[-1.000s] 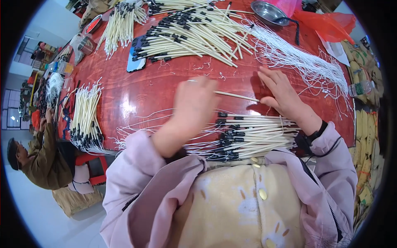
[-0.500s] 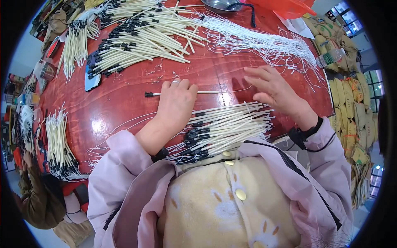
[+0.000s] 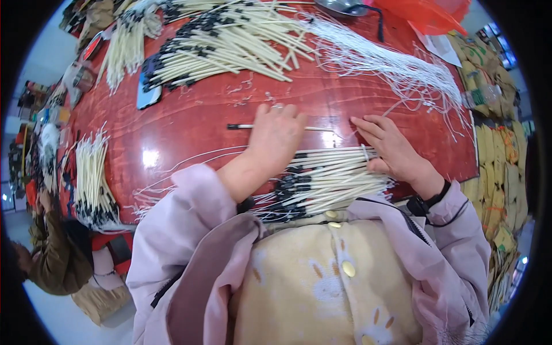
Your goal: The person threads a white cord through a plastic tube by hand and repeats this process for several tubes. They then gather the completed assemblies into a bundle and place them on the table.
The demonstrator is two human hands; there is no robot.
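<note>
Pinning a single cream rod [image 3: 318, 129] to the red table [image 3: 178, 126] with the left hand [image 3: 279, 135], palm down and fingers bunched across its middle, seemingly for steadiness; impossible to tell, with fingertips hidden, between a true pinch and plain pressure. Lying roughly crosswise, with its black end piece [image 3: 233, 126] poking out to the left and its bare end to the right, perhaps for easy access to the thin white cord [image 3: 345, 136] there. Holding the right hand [image 3: 394, 149] just right of that end, thumb well apart from spread fingers; unclear as to contact with the cord. Gathered just nearer, in a sheaf of matching rods [image 3: 333, 184], black ends mostly left and white cords [image 3: 195, 152] trailing that way, probably lined up for order. Heaped more loosely at the far side, in a pile of similar rods [image 3: 230, 49], beside a phone [image 3: 148, 96]. Stretched out at far right, in a hank of loose white strings [image 3: 391, 63], likely for reach by the right hand.
</note>
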